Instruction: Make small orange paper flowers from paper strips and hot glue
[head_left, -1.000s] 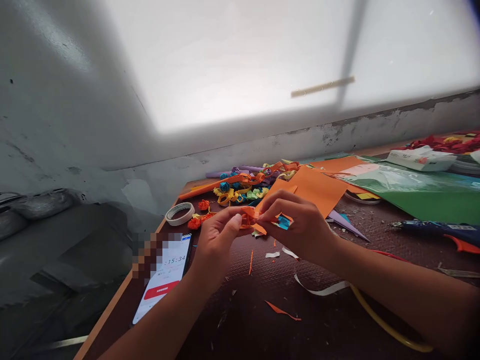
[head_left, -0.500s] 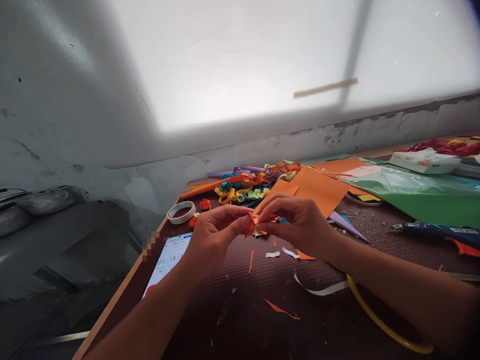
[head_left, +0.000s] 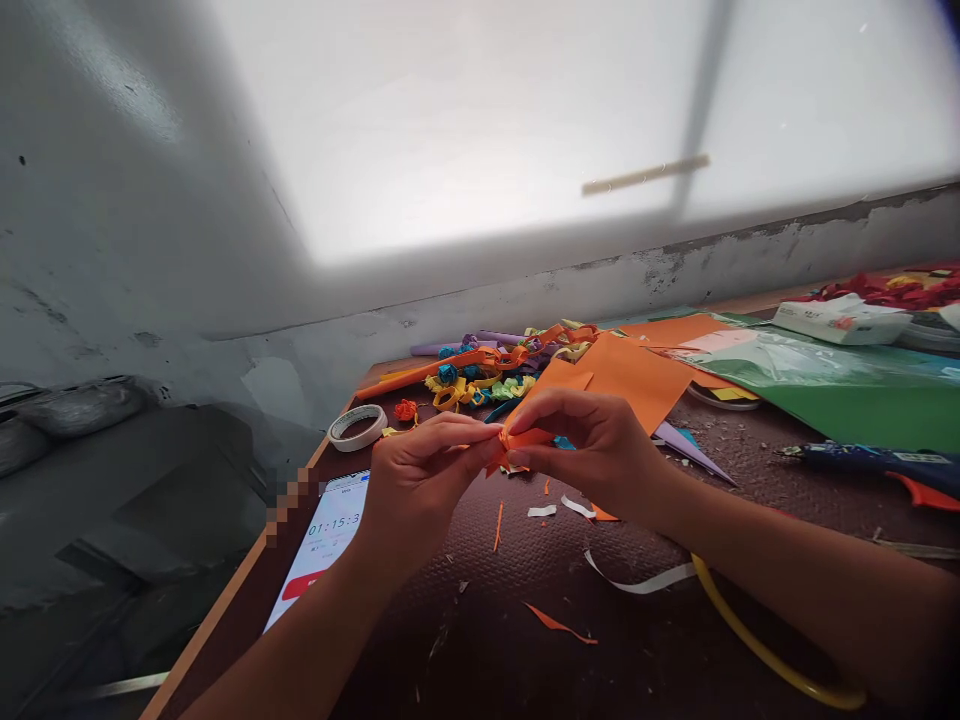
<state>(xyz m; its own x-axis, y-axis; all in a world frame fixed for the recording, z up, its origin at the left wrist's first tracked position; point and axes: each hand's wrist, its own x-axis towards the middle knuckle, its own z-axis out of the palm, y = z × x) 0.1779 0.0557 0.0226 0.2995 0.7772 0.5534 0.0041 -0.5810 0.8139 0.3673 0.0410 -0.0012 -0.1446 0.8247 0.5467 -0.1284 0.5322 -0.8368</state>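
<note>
Overall, dark textured worktop (head_left: 630, 655) set against a pale wall (head_left: 487, 295), paint flaking along its lower band; bright light falls above. Surface littered with white scraps (head_left: 541, 511) and an orange sliver (head_left: 559, 623). Tape roll (head_left: 360, 442) and lit phone (head_left: 330, 540) lie near the left edge; orange sheet (head_left: 645, 380) and green sheet (head_left: 862, 400) toward the right, with a yellow ring (head_left: 765, 655) nearer. Left hand (head_left: 424, 475) and right hand (head_left: 589, 430): each pinches a small folded orange paper piece (head_left: 504, 440), held between their fingertips above the worktop. Versus 1.0 s ago: fingertips closer together, less of the piece exposed; left hand and forearm now cover more of the phone.
</note>
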